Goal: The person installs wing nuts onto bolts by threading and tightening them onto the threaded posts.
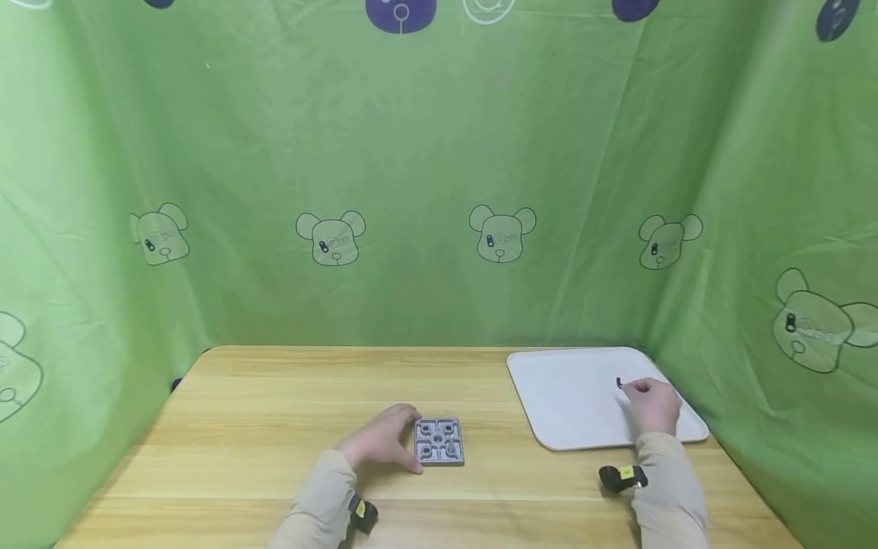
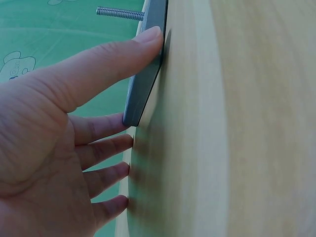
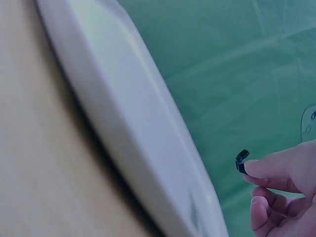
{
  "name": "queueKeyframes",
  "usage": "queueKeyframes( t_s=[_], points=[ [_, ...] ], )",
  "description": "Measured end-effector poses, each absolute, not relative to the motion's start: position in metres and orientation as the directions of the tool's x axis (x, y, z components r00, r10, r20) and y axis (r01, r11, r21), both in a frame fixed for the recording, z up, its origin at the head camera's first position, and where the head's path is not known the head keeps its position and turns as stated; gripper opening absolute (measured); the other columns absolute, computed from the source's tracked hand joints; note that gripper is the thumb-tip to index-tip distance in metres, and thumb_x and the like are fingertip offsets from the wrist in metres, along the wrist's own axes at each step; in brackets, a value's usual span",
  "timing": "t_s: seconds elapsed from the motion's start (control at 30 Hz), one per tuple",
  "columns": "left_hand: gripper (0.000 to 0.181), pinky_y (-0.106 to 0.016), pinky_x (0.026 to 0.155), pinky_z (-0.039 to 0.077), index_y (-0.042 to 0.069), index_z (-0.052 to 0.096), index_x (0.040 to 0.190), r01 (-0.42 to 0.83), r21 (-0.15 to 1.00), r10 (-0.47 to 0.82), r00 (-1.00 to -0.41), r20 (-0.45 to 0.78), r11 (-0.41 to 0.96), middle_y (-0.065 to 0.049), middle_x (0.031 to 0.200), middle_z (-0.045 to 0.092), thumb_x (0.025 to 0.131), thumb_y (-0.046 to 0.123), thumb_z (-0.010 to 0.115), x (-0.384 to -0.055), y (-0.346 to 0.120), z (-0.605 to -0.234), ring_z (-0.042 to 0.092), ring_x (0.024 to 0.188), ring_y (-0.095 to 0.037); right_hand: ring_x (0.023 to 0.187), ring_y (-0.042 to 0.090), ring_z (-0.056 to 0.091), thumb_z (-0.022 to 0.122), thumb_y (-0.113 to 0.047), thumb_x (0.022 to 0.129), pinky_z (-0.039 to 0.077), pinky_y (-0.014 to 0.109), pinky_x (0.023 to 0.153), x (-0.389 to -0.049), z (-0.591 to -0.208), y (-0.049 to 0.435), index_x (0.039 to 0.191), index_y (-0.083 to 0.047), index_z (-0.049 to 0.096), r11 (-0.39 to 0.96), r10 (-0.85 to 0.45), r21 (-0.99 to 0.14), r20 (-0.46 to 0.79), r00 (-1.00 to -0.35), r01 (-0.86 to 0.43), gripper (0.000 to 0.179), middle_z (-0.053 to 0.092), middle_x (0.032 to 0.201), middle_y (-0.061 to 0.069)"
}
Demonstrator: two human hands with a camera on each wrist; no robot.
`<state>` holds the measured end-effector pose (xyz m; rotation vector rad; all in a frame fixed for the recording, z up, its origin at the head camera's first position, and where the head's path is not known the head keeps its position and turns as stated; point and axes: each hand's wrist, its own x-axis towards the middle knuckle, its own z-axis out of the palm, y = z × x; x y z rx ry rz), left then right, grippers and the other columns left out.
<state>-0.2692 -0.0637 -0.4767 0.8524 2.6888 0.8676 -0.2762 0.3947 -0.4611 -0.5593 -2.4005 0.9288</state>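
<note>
Wood-grain tabletop underneath, left hand grips recessed square plate; right hand pinches bent black piece, white tray below.

I can pass low over the table between the gray plate and white tray. Plate's upright screw sticks up; green curtain walls the back.

The head view looks forward and down across the desk to the green curtain. The left wrist view, close, low and turned sideways, shares the metal plate with it; the right wrist view, likewise tilted, skims the white tray's edge, sharing the small black piece.
</note>
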Motion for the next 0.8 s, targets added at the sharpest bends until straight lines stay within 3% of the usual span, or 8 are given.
queueKeyframes(
  t_s=[0.4,0.8],
  points=[
    [0.086,-0.05,0.116,0.037,-0.003,0.051,0.131,0.471,0.581,0.581,-0.814,-0.002,0.663,-0.017,0.138,0.052,0.061,0.03,0.089,-0.27,-0.064,-0.477,0.047,0.131,-0.034,0.077,0.037,0.059,0.066,-0.008,0.087,0.044,0.042,0.071,-0.28,-0.432,0.36,0.09,0.008,0.071,0.751,0.432,-0.658,0.424,-0.796,0.057,0.017,0.069,0.084,0.026],
    [0.085,-0.049,0.116,0.037,-0.002,0.051,0.13,0.473,0.578,0.582,-0.813,-0.004,0.665,-0.017,0.138,0.052,0.062,0.031,0.089,-0.269,-0.064,-0.476,0.047,0.131,-0.034,0.081,0.031,0.058,0.068,-0.008,0.086,0.043,0.034,0.07,-0.274,-0.406,0.317,0.089,0.005,0.072,0.798,0.316,-0.6,0.498,-0.807,-0.058,0.014,0.065,0.087,0.023]
  ],
)
